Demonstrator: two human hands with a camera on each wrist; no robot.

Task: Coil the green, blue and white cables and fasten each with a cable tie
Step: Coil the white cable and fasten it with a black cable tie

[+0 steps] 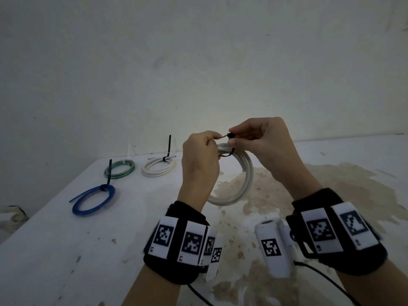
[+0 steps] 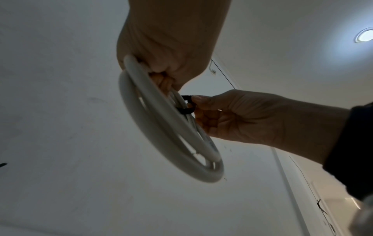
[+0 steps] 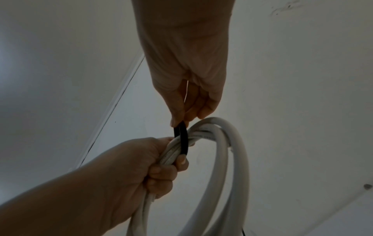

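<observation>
Thick white coiled cable [image 1: 234, 184]: held in the air above the white table [image 1: 66, 250], near its far edge, left hand [image 1: 199, 160] clenched round its top. Black plastic cable tie [image 1: 226, 143]: looped round the coil beside the left fingers; head pinched by right hand [image 1: 262, 142].

Both forearms reach forward and upward from the bottom of the head view, each wrapped at the wrist in a black fabric band carrying white square-patterned marker tags; the left hand [image 1: 199, 160] is raised above the table, fingers curled in a fist round the thick white coiled cable [image 1: 237, 184]; the right hand [image 1: 262, 142] sits level with it, just beside, thumb and forefinger pinching the thin black plastic cable tie [image 1: 228, 136], remaining fingers loosely curled.
</observation>
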